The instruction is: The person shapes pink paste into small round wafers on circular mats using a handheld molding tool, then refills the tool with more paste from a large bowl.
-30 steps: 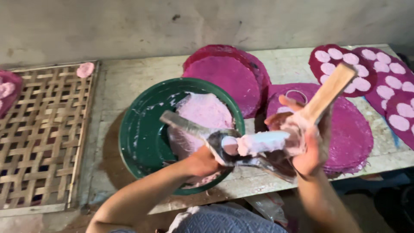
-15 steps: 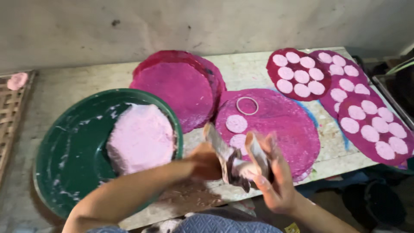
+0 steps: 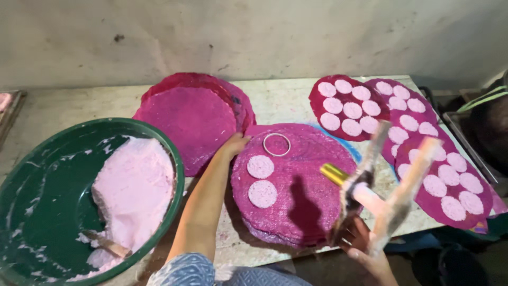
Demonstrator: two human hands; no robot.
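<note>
Here, the head view: left hand (image 3: 236,144) on the magenta mat (image 3: 301,206), press (image 3: 378,198) held off right.
The right hand (image 3: 365,249) grips the press's handles, long axis upright; the left, fingers flat and holding nothing, lies nearer the ring (image 3: 277,144) and two pink discs (image 3: 261,180).

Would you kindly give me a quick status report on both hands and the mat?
Left hand touching edge of magenta mat. Right hand holding wooden press tool over mat's right side. Two pink discs and ring on mat.

Pale pink dough (image 3: 135,185) fills a green basin (image 3: 32,185); magenta mats (image 3: 301,196) carry pink discs (image 3: 262,194).
</note>
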